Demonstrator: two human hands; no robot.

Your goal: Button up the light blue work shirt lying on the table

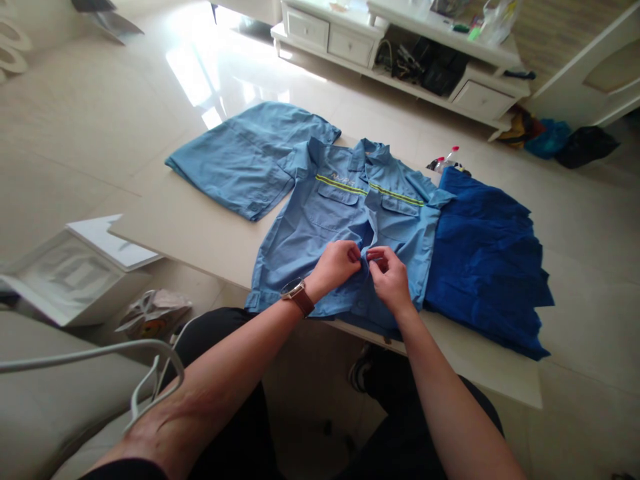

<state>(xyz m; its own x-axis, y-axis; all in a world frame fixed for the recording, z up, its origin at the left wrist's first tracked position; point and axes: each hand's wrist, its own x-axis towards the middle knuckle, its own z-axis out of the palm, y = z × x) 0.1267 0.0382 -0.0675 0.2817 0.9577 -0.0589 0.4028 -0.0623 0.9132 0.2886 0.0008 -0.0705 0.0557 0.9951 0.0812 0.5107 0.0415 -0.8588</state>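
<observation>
A light blue work jacket (320, 213) with yellow reflective stripes lies front side up on the table, its collar at the far end. My left hand (340, 263), a watch on its wrist, pinches one edge of the front opening near the lower middle. Close beside it, my right hand (389, 272) pinches the other front edge between thumb and fingers. The small part between the fingertips is hidden. Above the hands the front gapes a little, with darker blue showing inside.
Another folded light blue garment (250, 157) lies at the left of the table (200, 247), and dark blue cloth (485, 260) at the right. Bottles with red caps (450, 157) stand behind. A white cabinet (350, 47) is across the floor. A white box (65, 273) stands at left.
</observation>
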